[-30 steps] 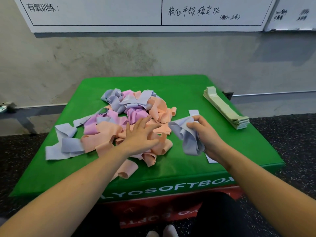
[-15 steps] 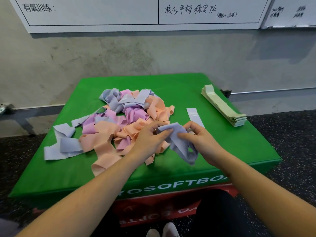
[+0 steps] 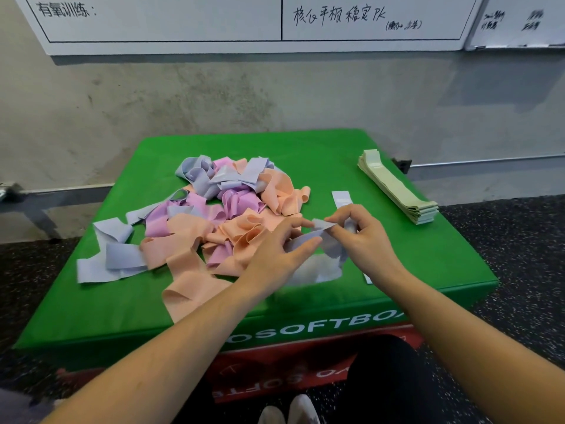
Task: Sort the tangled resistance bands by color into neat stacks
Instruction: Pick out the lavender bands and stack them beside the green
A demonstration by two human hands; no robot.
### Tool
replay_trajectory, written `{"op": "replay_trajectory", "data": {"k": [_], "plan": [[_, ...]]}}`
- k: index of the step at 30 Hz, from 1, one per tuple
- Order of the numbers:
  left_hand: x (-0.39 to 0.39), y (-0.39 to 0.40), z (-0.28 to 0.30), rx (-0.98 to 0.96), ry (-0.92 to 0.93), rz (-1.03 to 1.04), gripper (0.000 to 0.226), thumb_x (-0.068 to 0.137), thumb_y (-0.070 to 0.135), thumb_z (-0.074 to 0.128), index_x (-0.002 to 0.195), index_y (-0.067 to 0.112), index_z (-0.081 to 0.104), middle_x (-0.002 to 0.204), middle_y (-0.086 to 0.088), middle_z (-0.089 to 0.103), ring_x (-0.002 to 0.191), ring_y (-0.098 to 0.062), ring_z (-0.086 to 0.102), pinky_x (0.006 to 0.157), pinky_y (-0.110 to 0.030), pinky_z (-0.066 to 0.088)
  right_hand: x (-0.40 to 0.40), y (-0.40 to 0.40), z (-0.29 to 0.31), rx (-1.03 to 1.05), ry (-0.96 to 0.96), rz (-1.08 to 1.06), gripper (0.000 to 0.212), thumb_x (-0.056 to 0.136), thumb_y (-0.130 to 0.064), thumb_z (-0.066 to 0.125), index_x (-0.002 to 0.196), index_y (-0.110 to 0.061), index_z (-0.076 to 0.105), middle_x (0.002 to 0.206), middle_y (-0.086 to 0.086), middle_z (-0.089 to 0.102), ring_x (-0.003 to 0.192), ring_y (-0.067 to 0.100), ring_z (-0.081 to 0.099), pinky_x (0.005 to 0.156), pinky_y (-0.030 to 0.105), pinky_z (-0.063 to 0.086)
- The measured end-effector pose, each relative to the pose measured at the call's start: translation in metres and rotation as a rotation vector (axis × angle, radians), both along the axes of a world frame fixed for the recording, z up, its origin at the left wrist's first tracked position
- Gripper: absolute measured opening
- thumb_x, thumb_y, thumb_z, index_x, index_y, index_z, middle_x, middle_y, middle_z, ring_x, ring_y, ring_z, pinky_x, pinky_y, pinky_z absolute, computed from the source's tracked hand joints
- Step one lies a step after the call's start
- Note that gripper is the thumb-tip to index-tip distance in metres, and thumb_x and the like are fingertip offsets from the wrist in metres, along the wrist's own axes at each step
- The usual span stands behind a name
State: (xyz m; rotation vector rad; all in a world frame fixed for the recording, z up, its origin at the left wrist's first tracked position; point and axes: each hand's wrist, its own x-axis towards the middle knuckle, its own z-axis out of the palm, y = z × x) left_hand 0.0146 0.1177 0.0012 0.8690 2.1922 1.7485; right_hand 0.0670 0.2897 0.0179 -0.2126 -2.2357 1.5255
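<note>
A grey concrete wall (image 3: 275, 102) fills the upper half of the frame, with a whiteboard (image 3: 244, 22) bearing handwritten characters along the top edge and a second board (image 3: 519, 22) in the upper right corner. Below it, in the middle of the frame, stands a green soft box (image 3: 336, 154) with white lettering on its near face, resting on a red box (image 3: 275, 371) over dark speckled flooring (image 3: 519, 255). On the green top, left of centre, lies the tangled heap of bands (image 3: 232, 221): peach loops nearest the lower middle, pink ones in the centre, lavender-grey ones at the far side and trailing out toward the left edge. At the right side of the box top, well apart from the heap, sits a neat stack of pale green bands (image 3: 400, 191), laid lengthwise. Between heap and stack lies a flat lavender-grey strip (image 3: 342, 198), partly hidden by the right hand. Both bare forearms reach in from the bottom of the frame. The left hand (image 3: 278, 255) grasps a lavender-grey band (image 3: 321, 249) just right of the heap, thumb and forefinger pinching its upper fold. The right hand (image 3: 363, 237) pinches the same band from the other side, fingers curled around it; the rest of the band sags onto the green surface below the hands
</note>
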Motion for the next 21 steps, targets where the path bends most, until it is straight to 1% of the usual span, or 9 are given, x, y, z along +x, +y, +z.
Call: {"op": "replay_trajectory", "data": {"k": [3, 5, 7, 10, 11, 13, 15, 18, 21], "plan": [[-0.001, 0.001, -0.003, 0.025, 0.099, 0.101, 0.010, 0.092, 0.024, 0.070, 0.098, 0.031, 0.065, 0.087, 0.006, 0.066, 0.079, -0.012, 0.059, 0.072, -0.031, 0.048, 0.002, -0.001, 0.000, -0.006, -0.004, 0.015, 0.006, 0.084, -0.028, 0.070, 0.083, -0.029, 0.065, 0.089, -0.006, 0.063, 0.083, 0.014, 0.056, 0.074, 0.034, 0.044], [0.000, 0.000, -0.003, 0.008, 0.155, 0.180, 0.011, 0.091, 0.020, 0.070, 0.089, 0.029, 0.063, 0.080, 0.008, 0.064, 0.072, -0.012, 0.057, 0.066, -0.029, 0.047, 0.003, -0.001, -0.001, 0.040, -0.042, 0.020, 0.009, 0.091, -0.025, 0.070, 0.084, -0.029, 0.064, 0.078, -0.015, 0.062, 0.073, 0.007, 0.053, 0.067, 0.031, 0.041], [0.003, -0.002, 0.000, -0.042, 0.254, 0.241, 0.014, 0.090, 0.017, 0.071, 0.086, 0.027, 0.062, 0.079, 0.009, 0.062, 0.070, -0.009, 0.054, 0.064, -0.026, 0.045, 0.004, -0.002, -0.001, 0.124, -0.081, 0.022, 0.011, 0.093, -0.026, 0.067, 0.085, -0.033, 0.063, 0.077, -0.018, 0.064, 0.071, 0.004, 0.054, 0.066, 0.030, 0.041], [0.006, -0.005, -0.001, -0.110, 0.452, 0.265, 0.013, 0.084, 0.008, 0.070, 0.089, 0.018, 0.063, 0.088, 0.008, 0.059, 0.075, -0.010, 0.052, 0.067, -0.027, 0.043, 0.007, -0.004, 0.001, 0.269, -0.111, 0.004, 0.011, 0.094, -0.033, 0.064, 0.089, -0.041, 0.060, 0.084, -0.015, 0.068, 0.070, 0.018, 0.062, 0.077, 0.034, 0.043], [0.006, -0.006, -0.003, -0.118, 0.489, 0.254, 0.013, 0.083, 0.006, 0.070, 0.090, 0.017, 0.064, 0.092, 0.008, 0.057, 0.075, -0.010, 0.051, 0.068, -0.028, 0.044, 0.007, -0.004, 0.004, 0.287, -0.112, 0.022, 0.013, 0.095, -0.031, 0.062, 0.089, -0.042, 0.059, 0.082, -0.013, 0.068, 0.063, 0.019, 0.058, 0.073, 0.033, 0.040], [0.007, -0.007, -0.006, -0.105, 0.498, 0.204, 0.015, 0.083, 0.005, 0.069, 0.093, 0.016, 0.064, 0.102, 0.008, 0.054, 0.078, -0.012, 0.053, 0.070, -0.032, 0.047, 0.008, -0.007, 0.009, 0.212, -0.116, 0.103, 0.019, 0.097, -0.020, 0.058, 0.091, -0.038, 0.059, 0.073, -0.008, 0.065, 0.054, 0.013, 0.042, 0.058, 0.030, 0.034], [0.009, -0.006, -0.009, -0.043, 0.509, 0.162, 0.016, 0.083, 0.008, 0.070, 0.096, 0.014, 0.064, 0.112, 0.005, 0.053, 0.087, -0.011, 0.053, 0.075, -0.032, 0.048, 0.009, -0.009, 0.013, 0.083, -0.118, 0.157, 0.021, 0.099, -0.010, 0.053, 0.095, -0.028, 0.063, 0.064, -0.003, 0.058, 0.054, 0.014, 0.038, 0.053, 0.030, 0.032], [0.010, -0.005, -0.010, 0.020, 0.501, 0.088, 0.022, 0.088, 0.029, 0.068, 0.107, 0.021, 0.061, 0.122, 0.006, 0.046, 0.097, -0.011, 0.053, 0.078, -0.025, 0.051, 0.008, -0.013, 0.021, -0.169, -0.164, 0.153, 0.020, 0.101, -0.008, 0.050, 0.097, -0.020, 0.064, 0.074, 0.001, 0.064, 0.067, 0.022, 0.056, 0.063, 0.035, 0.051], [0.010, -0.004, -0.007, 0.123, 0.303, 0.078, 0.018, 0.090, 0.035, 0.065, 0.107, 0.033, 0.059, 0.123, 0.008, 0.046, 0.102, -0.015, 0.055, 0.082, -0.025, 0.050, 0.007, -0.012, 0.025, -0.374, -0.212, 0.194, 0.021, 0.102, -0.009, 0.050, 0.094, -0.019, 0.067, 0.087, 0.007, 0.069, 0.079, 0.022, 0.063, 0.075, 0.037, 0.054]]}}
